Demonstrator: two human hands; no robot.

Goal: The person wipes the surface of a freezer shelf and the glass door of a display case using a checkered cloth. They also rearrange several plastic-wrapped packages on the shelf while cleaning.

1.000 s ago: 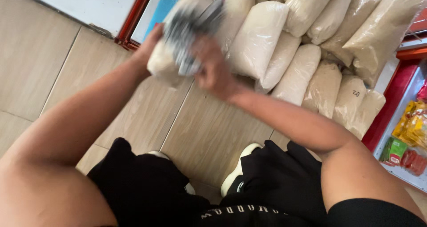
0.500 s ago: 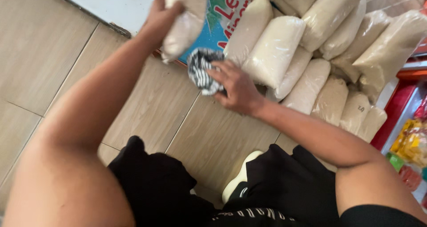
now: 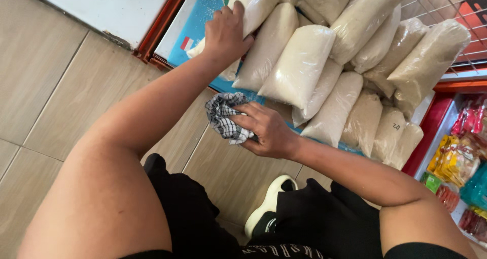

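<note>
My left hand (image 3: 227, 33) rests on a clear plastic bag of white grains (image 3: 253, 10) at the left end of a pile, its fingers wrapped over the bag's edge. My right hand (image 3: 266, 132) is lower, closed around a crumpled black-and-white checked cloth (image 3: 223, 118). The cloth hangs just in front of the pile, above the tiled floor. Several similar bags of grains (image 3: 304, 63) lie stacked on a blue printed board (image 3: 195, 23).
A red-framed shelf edge (image 3: 165, 23) borders the blue board. At the right, a red rack (image 3: 431, 137) holds colourful snack packets (image 3: 456, 162). A wire grid (image 3: 451, 5) stands behind the bags. My black shorts and a white-and-black shoe (image 3: 269, 203) are above beige floor tiles (image 3: 45, 96).
My left hand has carried the bag from in front of me up onto the pile's left end. My right hand with the cloth has come off the bag and dropped lower.
</note>
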